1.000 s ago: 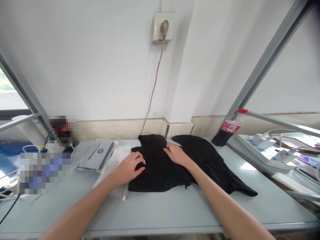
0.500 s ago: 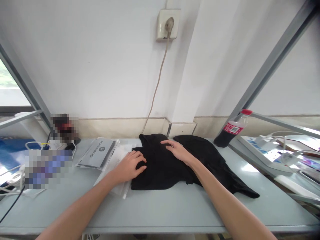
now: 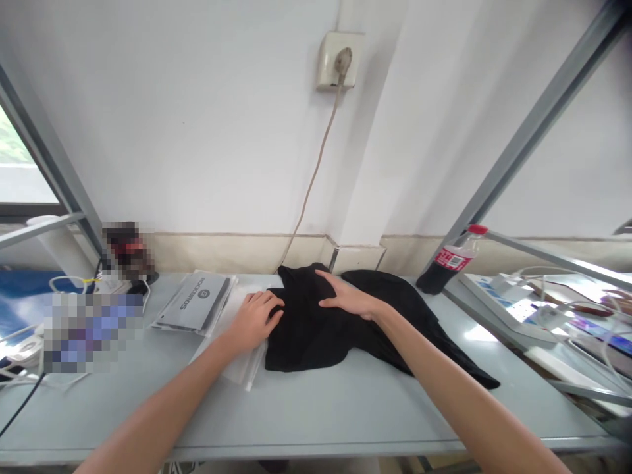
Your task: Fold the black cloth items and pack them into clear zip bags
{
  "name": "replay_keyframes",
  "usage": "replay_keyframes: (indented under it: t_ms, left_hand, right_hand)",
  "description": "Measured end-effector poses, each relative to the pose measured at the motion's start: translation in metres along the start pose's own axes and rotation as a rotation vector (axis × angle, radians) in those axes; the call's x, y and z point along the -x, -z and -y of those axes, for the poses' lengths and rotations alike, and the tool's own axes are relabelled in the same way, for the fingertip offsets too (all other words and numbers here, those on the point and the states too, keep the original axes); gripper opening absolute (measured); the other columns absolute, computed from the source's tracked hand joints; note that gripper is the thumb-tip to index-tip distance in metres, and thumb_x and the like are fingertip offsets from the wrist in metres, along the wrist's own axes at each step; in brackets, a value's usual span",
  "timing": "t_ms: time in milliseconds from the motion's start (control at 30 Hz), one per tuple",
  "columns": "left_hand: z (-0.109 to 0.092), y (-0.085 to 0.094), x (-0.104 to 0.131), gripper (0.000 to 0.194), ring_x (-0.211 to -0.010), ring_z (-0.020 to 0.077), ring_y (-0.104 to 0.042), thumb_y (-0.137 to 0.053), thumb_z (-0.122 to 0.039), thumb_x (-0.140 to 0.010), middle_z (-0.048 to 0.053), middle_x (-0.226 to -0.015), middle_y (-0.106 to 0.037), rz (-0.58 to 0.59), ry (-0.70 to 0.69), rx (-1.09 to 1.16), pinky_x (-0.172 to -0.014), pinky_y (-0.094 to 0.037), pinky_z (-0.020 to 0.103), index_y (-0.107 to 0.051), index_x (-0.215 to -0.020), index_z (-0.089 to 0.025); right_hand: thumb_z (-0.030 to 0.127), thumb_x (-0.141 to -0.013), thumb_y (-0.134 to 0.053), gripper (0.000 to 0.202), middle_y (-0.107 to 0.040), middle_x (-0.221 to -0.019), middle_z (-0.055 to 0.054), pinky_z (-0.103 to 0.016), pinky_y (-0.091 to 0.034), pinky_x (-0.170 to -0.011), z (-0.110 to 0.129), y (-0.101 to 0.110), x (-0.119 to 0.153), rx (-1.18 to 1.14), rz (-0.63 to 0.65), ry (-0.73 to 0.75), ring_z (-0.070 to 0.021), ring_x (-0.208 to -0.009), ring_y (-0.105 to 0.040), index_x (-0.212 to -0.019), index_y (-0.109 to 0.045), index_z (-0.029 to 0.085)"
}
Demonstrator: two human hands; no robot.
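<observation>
A black fabric garment (image 3: 311,336) lies spread on the desk, with a long narrow part reaching to the right. My left hand (image 3: 255,321) rests at its left edge, fingers slightly bent and thumb apart. On top of the garment is my right hand (image 3: 348,297), its thumb and fingers spread, gripping nothing that I can see. Under and beside my left hand lies a clear zip bag (image 3: 241,372). Left of that is a packaged grey item (image 3: 190,303) with ROCKBROS lettering.
A cola bottle (image 3: 448,260) with a red cap stands at the back right. Metal frame posts (image 3: 533,125) rise on both sides. A power cord (image 3: 318,161) runs down the wall behind the garment. Cables and chargers (image 3: 543,316) lie at right; more clutter is at left.
My right hand has spread its thumb and fingers wider on the garment. My left hand has shifted slightly left relative to the cloth. The whole view has turned a little.
</observation>
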State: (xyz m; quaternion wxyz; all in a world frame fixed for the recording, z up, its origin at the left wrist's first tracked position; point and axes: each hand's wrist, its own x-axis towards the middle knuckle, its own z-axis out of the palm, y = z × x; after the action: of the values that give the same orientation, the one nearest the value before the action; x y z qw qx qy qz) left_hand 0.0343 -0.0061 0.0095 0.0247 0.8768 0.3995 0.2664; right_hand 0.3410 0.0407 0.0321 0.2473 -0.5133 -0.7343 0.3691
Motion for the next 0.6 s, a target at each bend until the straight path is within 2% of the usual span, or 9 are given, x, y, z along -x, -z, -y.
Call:
replay_keyframes:
  t_ms: [167, 267, 333, 400, 467, 600]
  left_hand:
    - [0.004, -0.001, 0.0, 0.02, -0.105, 0.0251, -0.063, -0.049, -0.025, -0.108, 0.006, -0.116, -0.068, -0.015, 0.0, -0.04, -0.098, -0.044, 0.044, -0.064, -0.119, -0.022]
    - [0.006, -0.003, 0.0, 0.022, -0.107, 0.0259, -0.064, -0.047, -0.027, -0.108, 0.006, -0.117, -0.069, -0.008, 0.007, -0.055, -0.099, -0.045, 0.044, -0.064, -0.122, -0.023]
    - [0.008, -0.004, 0.001, 0.023, -0.11, 0.0263, -0.064, -0.046, -0.027, -0.108, 0.007, -0.117, -0.068, -0.005, 0.016, -0.052, -0.102, -0.045, 0.045, -0.064, -0.123, -0.023]
    - [0.008, -0.005, 0.002, 0.024, -0.111, 0.0269, -0.064, -0.047, -0.027, -0.108, 0.007, -0.119, -0.068, 0.014, 0.026, -0.044, -0.102, -0.045, 0.046, -0.062, -0.125, -0.023]
    - [0.007, -0.004, 0.003, 0.025, -0.113, 0.028, -0.062, -0.047, -0.026, -0.107, 0.007, -0.121, -0.067, 0.045, 0.036, -0.041, -0.102, -0.045, 0.048, -0.06, -0.128, -0.022]
    - [0.002, 0.0, 0.004, 0.028, -0.119, 0.029, -0.059, -0.047, -0.026, -0.107, 0.009, -0.127, -0.065, 0.083, 0.048, -0.034, -0.103, -0.045, 0.048, -0.057, -0.132, -0.022]
  right_hand:
    - [0.048, -0.082, -0.079, 0.105, -0.018, -0.177, -0.006, -0.049, -0.02, -0.131, 0.046, 0.05, 0.004, 0.074, 0.037, 0.027, -0.0315, -0.161, -0.021, -0.168, -0.022, 0.032]
    - [0.054, -0.081, -0.079, 0.103, -0.026, -0.175, 0.0, -0.047, -0.02, -0.132, 0.07, 0.089, 0.023, 0.115, -0.04, 0.065, -0.0317, -0.16, -0.024, -0.167, -0.025, 0.036]
    - [0.055, -0.083, -0.076, 0.097, -0.029, -0.174, 0.003, -0.048, -0.023, -0.131, 0.071, 0.114, 0.04, 0.126, -0.139, 0.053, -0.0314, -0.159, -0.027, -0.166, -0.027, 0.04]
    - [0.057, -0.083, -0.075, 0.096, -0.025, -0.175, 0.003, -0.05, -0.022, -0.131, 0.053, 0.133, 0.058, 0.168, -0.261, 0.011, -0.0331, -0.161, -0.023, -0.165, -0.03, 0.039]
    - [0.059, -0.081, -0.075, 0.099, -0.021, -0.176, 0.0, -0.051, -0.022, -0.131, 0.017, 0.143, 0.075, 0.204, -0.337, -0.083, -0.0343, -0.161, -0.02, -0.165, -0.03, 0.036]
    - [0.054, -0.082, -0.069, 0.1, -0.021, -0.176, -0.007, -0.051, -0.035, -0.126, -0.071, 0.143, 0.1, 0.226, -0.281, -0.308, -0.0349, -0.158, -0.029, -0.168, -0.024, 0.029]
